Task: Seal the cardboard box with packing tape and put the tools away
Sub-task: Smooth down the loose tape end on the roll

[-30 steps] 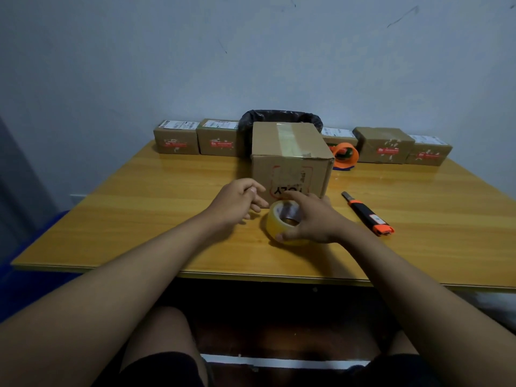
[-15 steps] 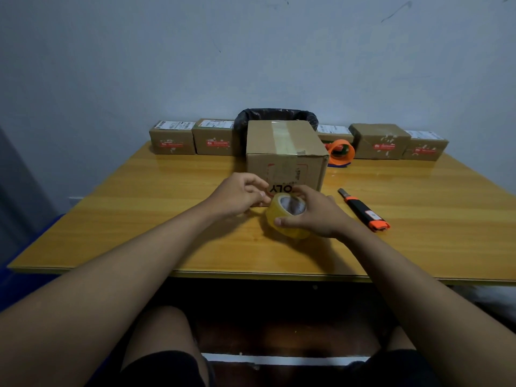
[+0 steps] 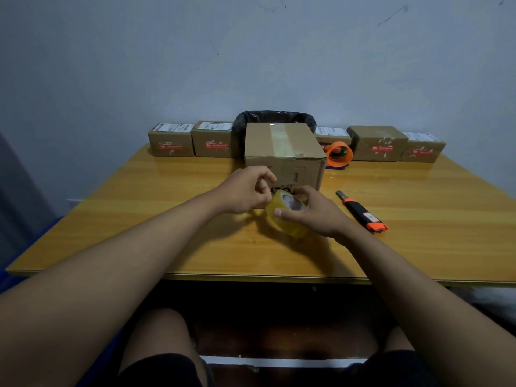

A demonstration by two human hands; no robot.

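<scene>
A brown cardboard box (image 3: pixel 282 143) stands mid-table with a strip of clear tape along its top. Just in front of it my right hand (image 3: pixel 315 213) grips a yellowish roll of packing tape (image 3: pixel 284 219), tilted and lifted off the wood. My left hand (image 3: pixel 245 191) is at the roll's left edge, fingertips pinched against the tape. An orange and black utility knife (image 3: pixel 363 213) lies on the table to the right of my right hand. An orange tape dispenser (image 3: pixel 339 156) sits behind the box on the right.
Several small labelled parcels (image 3: pixel 171 143) line the back edge of the wooden table (image 3: pixel 139 219) against the wall. A black-lined bin (image 3: pixel 275 118) stands behind the big box. My knees are below the table's near edge.
My right hand has lifted and tilted the tape roll off the table. My left hand has closed in from the left and pinched at the roll's edge.
</scene>
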